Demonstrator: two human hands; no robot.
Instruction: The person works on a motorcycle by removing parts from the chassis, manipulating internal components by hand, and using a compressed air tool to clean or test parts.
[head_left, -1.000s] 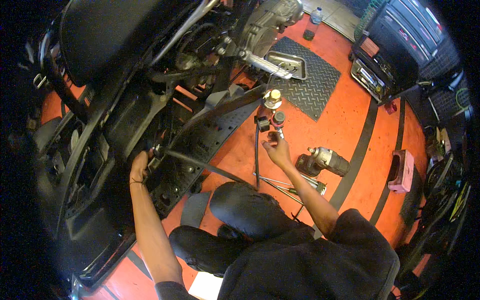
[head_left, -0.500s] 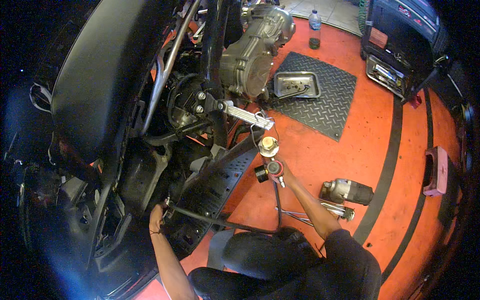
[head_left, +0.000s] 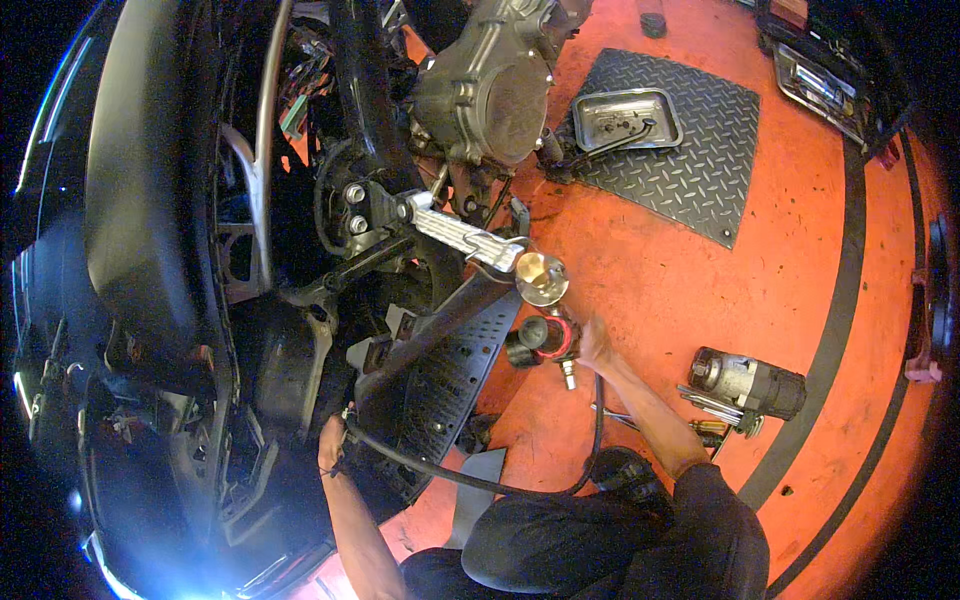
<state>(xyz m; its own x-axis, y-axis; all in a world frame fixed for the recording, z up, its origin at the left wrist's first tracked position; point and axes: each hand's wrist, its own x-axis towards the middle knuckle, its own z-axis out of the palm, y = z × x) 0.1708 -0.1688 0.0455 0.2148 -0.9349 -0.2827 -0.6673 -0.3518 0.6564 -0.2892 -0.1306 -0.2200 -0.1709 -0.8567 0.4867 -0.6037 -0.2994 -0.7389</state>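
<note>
My left hand (head_left: 333,440) is closed round the metal-tipped end of a black hose (head_left: 430,473), low beside the vehicle's black frame. The hose sags across in front of my knees and rises toward my right hand (head_left: 595,347). That hand is at the right side of an air regulator (head_left: 549,338) with a red ring, dark round parts and a metal nipple, its fingers partly hidden behind it. A brass hex nut on a shiny round cap (head_left: 542,277) sits at the regulator's top, next to the end of a ribbed silver bar (head_left: 465,237).
An engine casing (head_left: 505,95) stands ahead. A metal tray (head_left: 627,120) with small parts lies on a black tread mat (head_left: 705,190). An impact wrench (head_left: 750,382) and screwdrivers (head_left: 712,428) lie right on the orange floor. A perforated black plate (head_left: 465,360) lies between my arms.
My view has shifted, so most things sit differently in it. The regulator has turned, showing its dark round side more. Both hands keep their places on the hose and regulator.
</note>
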